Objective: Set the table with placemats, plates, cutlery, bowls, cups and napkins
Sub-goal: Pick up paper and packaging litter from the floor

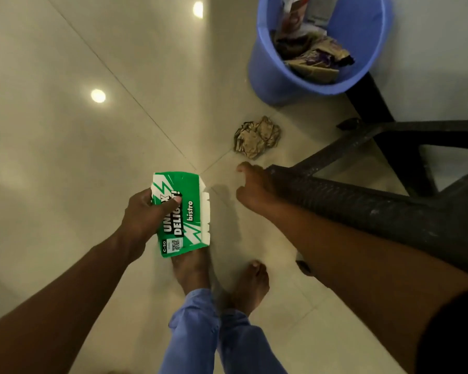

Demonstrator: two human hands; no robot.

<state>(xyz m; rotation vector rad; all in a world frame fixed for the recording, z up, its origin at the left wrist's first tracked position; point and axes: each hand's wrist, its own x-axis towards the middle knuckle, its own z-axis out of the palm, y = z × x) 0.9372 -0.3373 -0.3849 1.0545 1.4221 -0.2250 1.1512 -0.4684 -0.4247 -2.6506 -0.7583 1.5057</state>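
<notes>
Tiled floor (65,130) below; green napkin pack (184,214) in left hand's (143,217) grip.

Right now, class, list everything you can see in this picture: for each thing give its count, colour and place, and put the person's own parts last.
green box: one, green and white with black lettering, held above the floor in the left hand
crumpled paper: one, brown, on the floor below the bucket
bucket: one, blue, upper right on the floor, holding wrappers and paper
dark furniture: one, black, right side
floor: pale glossy tiles
left hand: one, grips the green box
right hand: one, holds nothing, reaching toward the crumpled paper
feet: two, bare, below blue trouser legs
</notes>
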